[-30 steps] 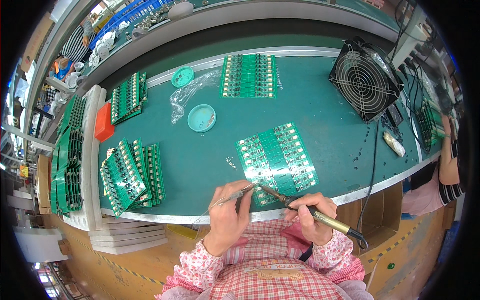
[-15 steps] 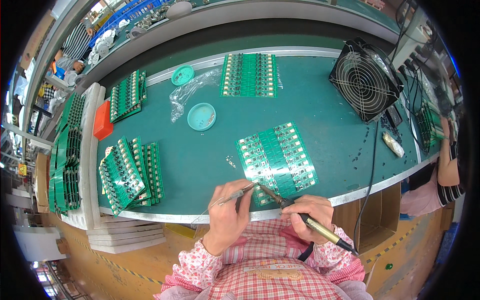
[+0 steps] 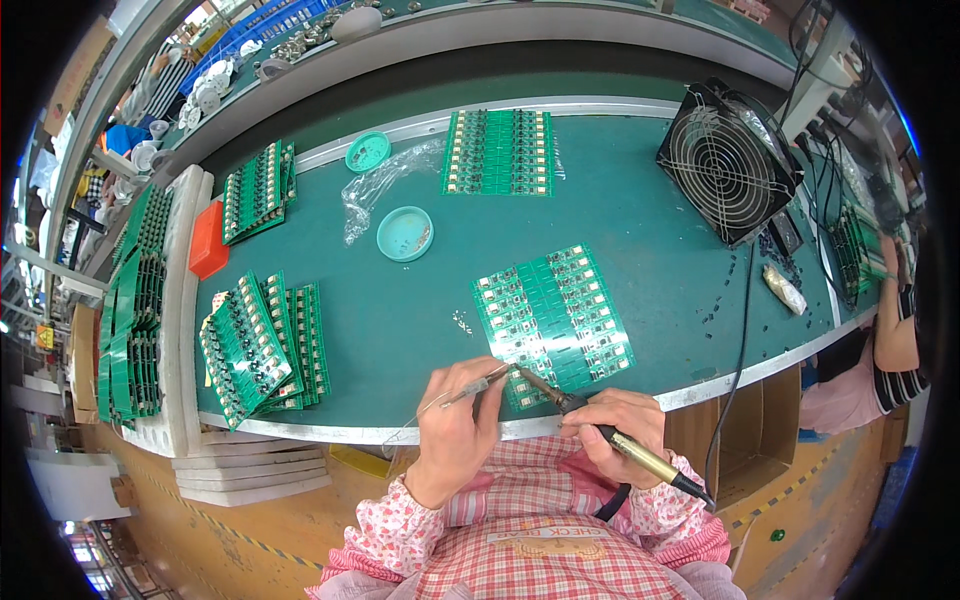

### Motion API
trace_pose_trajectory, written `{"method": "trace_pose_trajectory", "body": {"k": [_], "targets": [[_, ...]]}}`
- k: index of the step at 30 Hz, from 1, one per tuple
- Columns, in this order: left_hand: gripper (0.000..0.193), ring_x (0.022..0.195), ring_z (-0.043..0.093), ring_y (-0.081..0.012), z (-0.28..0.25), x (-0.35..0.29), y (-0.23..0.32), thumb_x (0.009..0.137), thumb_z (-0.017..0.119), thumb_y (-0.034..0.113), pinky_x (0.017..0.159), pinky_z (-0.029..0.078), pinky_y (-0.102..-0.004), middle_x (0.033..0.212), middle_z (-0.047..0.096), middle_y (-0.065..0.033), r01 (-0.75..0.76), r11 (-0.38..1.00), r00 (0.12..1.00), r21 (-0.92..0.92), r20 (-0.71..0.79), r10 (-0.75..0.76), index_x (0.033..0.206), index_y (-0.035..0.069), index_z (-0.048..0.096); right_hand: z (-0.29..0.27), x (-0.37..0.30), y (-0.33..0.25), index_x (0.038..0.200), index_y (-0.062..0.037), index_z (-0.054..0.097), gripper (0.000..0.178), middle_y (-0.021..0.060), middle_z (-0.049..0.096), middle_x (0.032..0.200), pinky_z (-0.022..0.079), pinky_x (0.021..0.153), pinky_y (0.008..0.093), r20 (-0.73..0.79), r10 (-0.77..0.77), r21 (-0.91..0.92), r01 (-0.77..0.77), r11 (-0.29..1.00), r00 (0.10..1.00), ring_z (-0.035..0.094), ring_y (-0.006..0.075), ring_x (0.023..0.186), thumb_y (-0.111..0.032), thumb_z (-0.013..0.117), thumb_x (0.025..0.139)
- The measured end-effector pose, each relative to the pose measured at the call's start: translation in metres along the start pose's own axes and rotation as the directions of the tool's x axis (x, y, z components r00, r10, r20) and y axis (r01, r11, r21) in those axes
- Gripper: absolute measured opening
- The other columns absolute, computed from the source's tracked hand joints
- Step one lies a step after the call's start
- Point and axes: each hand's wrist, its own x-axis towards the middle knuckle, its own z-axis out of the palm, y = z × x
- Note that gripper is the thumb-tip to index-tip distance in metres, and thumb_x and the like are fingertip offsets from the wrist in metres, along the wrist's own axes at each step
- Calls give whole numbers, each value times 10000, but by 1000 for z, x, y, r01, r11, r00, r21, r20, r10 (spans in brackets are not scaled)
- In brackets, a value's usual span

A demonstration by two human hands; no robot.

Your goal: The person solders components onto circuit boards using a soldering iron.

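Note:
A green circuit board panel point(image 3: 548, 318) with rows of white and black parts lies near the front edge of the bench. My right hand point(image 3: 622, 432) grips a soldering iron point(image 3: 640, 456) by its handle, its tip at the panel's near left corner. Closed in a pinch, my left hand point(image 3: 456, 425) holds a slim grey solder wire holder point(image 3: 474, 388), from which thin wire loops back below. The holder's end and the iron's tip nearly meet on the board; whether they touch is too small to tell. Small pale parts point(image 3: 461, 322) lie scattered left of the panel.
Stacked boards point(image 3: 250, 345) stand at the left, near a red box point(image 3: 209, 240). Two round turquoise dishes, the nearer one point(image 3: 405, 234) holding tiny parts, sit by a plastic bag point(image 3: 385, 185). Another board panel point(image 3: 498, 152) lies behind. A black fan point(image 3: 728, 160) and a co-worker's arm point(image 3: 897, 325) are at right.
Both hands and the tools stay almost in place over the same corner of the board. The view has shifted very slightly. A person in stripes at far left has moved a little.

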Motion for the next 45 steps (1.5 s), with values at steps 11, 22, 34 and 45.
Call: {"method": "trace_pose_trajectory", "body": {"k": [11, 22, 34, 45], "targets": [[183, 879, 677, -292, 1, 1, -1, 856, 691, -43, 779, 522, -356, 1000, 716, -128, -21, 1000, 1000, 6, -11, 21, 1029, 10, 664, -5, -4, -4, 928, -5, 703, 90, 93, 719, 724, 559, 604, 320, -65, 64, 50, -61, 997, 996, 706, 226, 634, -25, 682, 843], [164, 892, 687, -275, -2, 0, 0, 871, 690, -34, 789, 531, -344, 999, 712, -128, 22, 999, 1000, -24, -2, -22, 1028, -1, 659, 0, -13, 1, 949, -1, 662, 79, 93, 723, 726, 569, 627, 321, -159, 153, 128, -133, 983, 975, 722, 217, 649, -65, 623, 924], [109, 861, 670, -186, -20, 20, -17, 924, 668, 2, 811, 510, -292, 992, 696, -101, 219, 976, 972, -6, -85, -218, 1028, -26, 685, 4, -19, 5, 913, -2, 668, 143, 93, 720, 720, 566, 610, 322, -259, 178, 170, -137, 976, 949, 714, 207, 623, -120, 593, 943], [105, 836, 665, -200, -18, 22, -21, 921, 668, 2, 785, 509, -298, 1008, 703, -111, 175, 983, 983, 49, -70, -172, 1020, -27, 687, 3, -17, 4, 917, -5, 669, 127, 90, 719, 716, 563, 615, 328, -253, 152, 151, -116, 982, 955, 710, 208, 627, -104, 591, 932]]}}
